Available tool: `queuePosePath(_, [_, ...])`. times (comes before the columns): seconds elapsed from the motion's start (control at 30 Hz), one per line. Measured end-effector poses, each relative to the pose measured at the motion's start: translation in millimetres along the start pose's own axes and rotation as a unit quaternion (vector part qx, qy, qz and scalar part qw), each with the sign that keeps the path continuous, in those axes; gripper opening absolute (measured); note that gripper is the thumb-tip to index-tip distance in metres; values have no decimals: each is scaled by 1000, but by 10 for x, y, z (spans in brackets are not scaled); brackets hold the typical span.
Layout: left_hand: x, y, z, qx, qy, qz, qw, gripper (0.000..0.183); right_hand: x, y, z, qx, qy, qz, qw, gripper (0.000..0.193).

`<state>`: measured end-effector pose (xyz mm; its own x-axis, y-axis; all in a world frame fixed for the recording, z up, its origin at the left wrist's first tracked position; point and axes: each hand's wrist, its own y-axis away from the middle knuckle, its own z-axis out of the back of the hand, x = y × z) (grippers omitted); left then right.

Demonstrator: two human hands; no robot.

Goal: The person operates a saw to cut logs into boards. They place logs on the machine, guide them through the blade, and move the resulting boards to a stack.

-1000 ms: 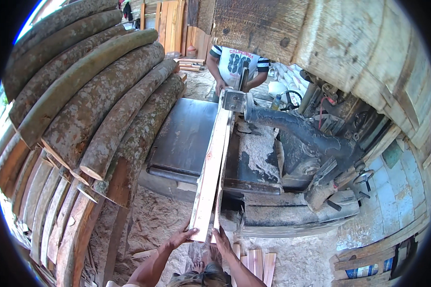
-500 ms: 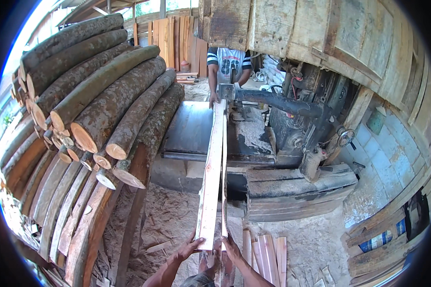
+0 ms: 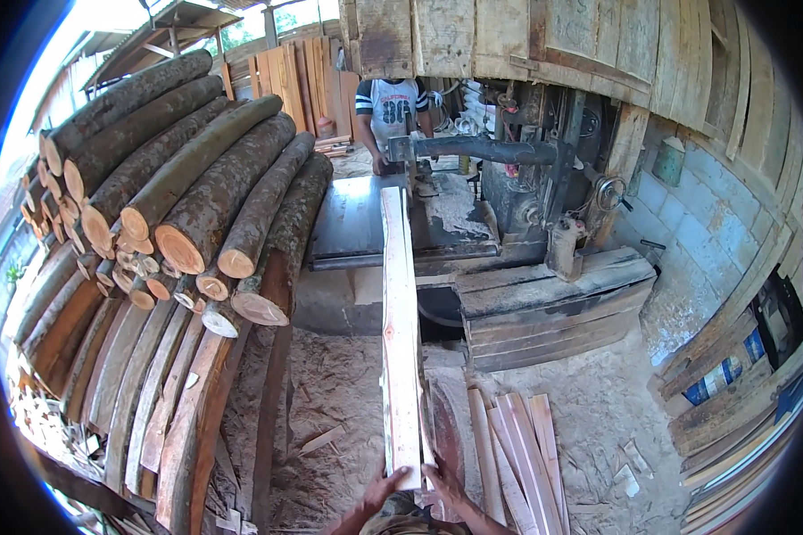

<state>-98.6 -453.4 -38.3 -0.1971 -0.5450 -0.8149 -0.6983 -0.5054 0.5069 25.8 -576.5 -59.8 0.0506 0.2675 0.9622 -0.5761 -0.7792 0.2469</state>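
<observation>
A long pale plank (image 3: 400,339) stretches away from me, its far end lying over the dark metal saw table (image 3: 348,214). My left hand (image 3: 382,489) grips its near end from the left, thumb on top. My right hand (image 3: 442,483) is closed at the right side on a thin strip of wood (image 3: 427,428), which runs close along the plank and is mostly hidden by it. Beyond the plank's far end stand the saw's guide post and arm (image 3: 473,149). Across the table a co-worker (image 3: 393,116) stands with one hand (image 3: 379,164) near the table's far edge.
Stacked logs (image 3: 227,214) fill the left side, above sawn slabs (image 3: 156,392). Several narrow boards (image 3: 526,455) lie on the sawdust-covered floor to my right. A wooden box-like cover (image 3: 558,308) sits beside the saw, near a handwheel (image 3: 609,193). Wooden panels (image 3: 589,40) hang overhead.
The plank and strip have come back toward me, clear of the saw's post. The co-worker's hand has left the plank. My hands have drawn closer together, and the view has shifted.
</observation>
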Motion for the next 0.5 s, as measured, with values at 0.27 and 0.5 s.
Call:
queuePosePath(0.27, [47, -377, -112, -83, 129, -17, 988, 60, -449, 746, 490, -111, 124, -172, 971, 44])
queuePosePath(0.5, [-1637, -2889, 204, 47, 71, -64, 994, 49, -573, 600, 550, -160, 242, -276, 916, 35])
